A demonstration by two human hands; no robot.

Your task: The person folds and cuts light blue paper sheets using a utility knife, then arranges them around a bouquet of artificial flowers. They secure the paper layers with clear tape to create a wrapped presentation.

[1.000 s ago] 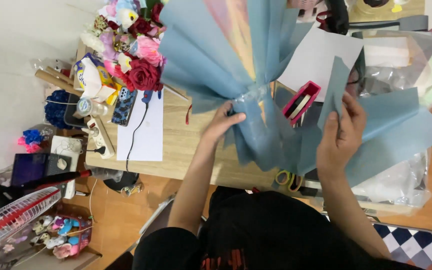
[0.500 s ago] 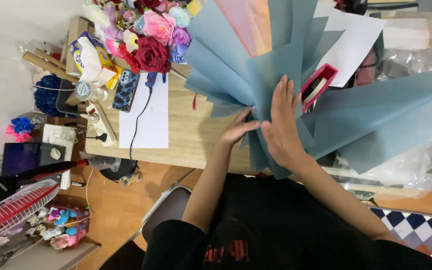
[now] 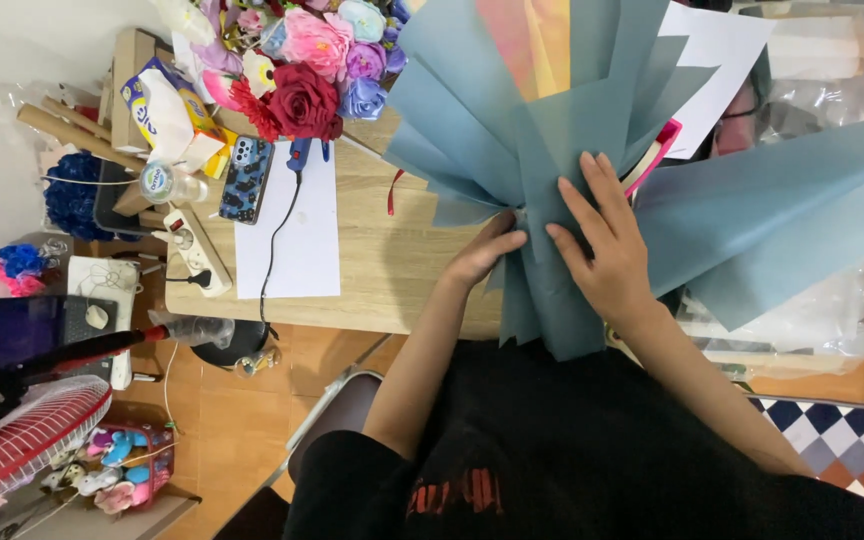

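Note:
A large fan of blue-grey wrapping paper sheets [image 3: 512, 110] lies on the wooden table [image 3: 382, 270], gathered to a narrow waist near the table's front edge. My left hand [image 3: 482, 255] pinches that waist from the left side. My right hand [image 3: 602, 245] lies flat on top of the sheets just right of the waist, fingers spread and pressing them down. More blue-grey sheets [image 3: 782, 220] spread out to the right. A pink and yellow layer [image 3: 527, 40] shows inside the fan.
A bunch of artificial flowers [image 3: 302, 70] sits at the table's far left, with a phone [image 3: 244, 178], a glue gun with cord [image 3: 297, 155], white paper [image 3: 297, 230] and a power strip [image 3: 192, 250]. A fan [image 3: 22, 440] stands on the floor at left. Clear plastic [image 3: 812, 320] lies at right.
My right hand let go of a sheet at the right, moved left and now lies flat on the gathered paper. My left hand stayed at the waist.

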